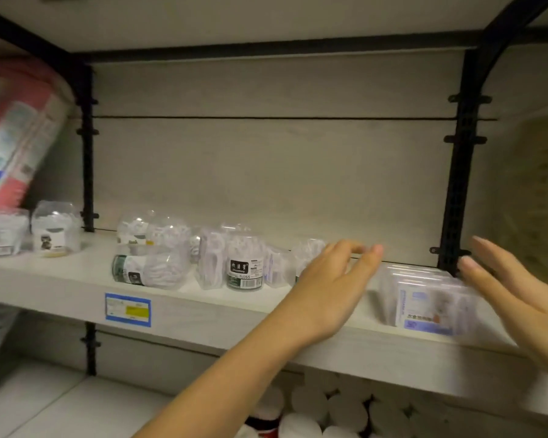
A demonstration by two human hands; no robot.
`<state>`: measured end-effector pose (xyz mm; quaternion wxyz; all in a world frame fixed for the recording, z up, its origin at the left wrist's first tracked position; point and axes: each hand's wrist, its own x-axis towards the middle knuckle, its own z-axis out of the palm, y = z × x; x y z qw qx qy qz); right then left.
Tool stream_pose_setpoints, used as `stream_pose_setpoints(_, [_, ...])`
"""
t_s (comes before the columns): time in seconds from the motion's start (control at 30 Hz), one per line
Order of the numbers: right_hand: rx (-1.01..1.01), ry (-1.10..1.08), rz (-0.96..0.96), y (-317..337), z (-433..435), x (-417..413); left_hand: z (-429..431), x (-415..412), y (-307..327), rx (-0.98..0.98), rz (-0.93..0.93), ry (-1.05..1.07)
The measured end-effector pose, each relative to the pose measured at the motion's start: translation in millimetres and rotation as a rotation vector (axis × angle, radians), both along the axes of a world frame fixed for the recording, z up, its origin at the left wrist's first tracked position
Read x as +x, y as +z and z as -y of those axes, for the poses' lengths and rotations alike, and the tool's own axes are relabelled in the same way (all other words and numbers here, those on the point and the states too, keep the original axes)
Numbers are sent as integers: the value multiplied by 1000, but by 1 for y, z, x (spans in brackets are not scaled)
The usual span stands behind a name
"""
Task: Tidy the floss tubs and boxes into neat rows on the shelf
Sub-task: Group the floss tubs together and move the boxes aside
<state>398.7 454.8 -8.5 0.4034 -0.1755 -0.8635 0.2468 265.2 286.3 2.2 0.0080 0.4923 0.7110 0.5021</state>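
Both my hands are up at the shelf point(76, 279) now. My left hand point(332, 289) reaches in over the front edge, fingers straight and loosely together, holding nothing, just in front of a clear tub point(309, 252) at the right end of the jumble. I can't tell if it touches. My right hand point(513, 292) is flat and blurred, fingers straight and close together, at the right side of the floss boxes point(431, 298), which stand stacked front to back at the near right of the shelf.

Left of my left hand, the floss tubs point(171, 245) crowd mid-shelf: a black-labelled tub point(244, 267) upright, a green-capped tub point(146, 270) on its side. Two more tubs point(56, 229) stand far left, beyond the black post point(87, 153), under a tilted pink package point(16, 128).
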Motion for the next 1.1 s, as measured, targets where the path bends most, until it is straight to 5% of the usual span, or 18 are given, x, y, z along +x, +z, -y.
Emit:
stream_pose_setpoints(0.07, [196,12,-57,5,14,-11,33,-15,0,83,-116,36])
stream_pose_setpoints(0.27, [453,93,223,31,95,-82,111,-93,4,167,-457,297])
stream_pose_setpoints(0.5, [474,-143,389,35,122,-180,169,-154,13,128,-692,283])
stream_pose_setpoints(0.77, [418,-289,515,30,123,-197,191,-195,35,134,-672,213])
stream_pose_setpoints(0.97, [434,-330,384,26,123,-197,175,-203,40,92,-704,140])
stream_pose_setpoints(1.1, [300,-359,53,38,125,-167,159,-206,41,-25,-730,86])
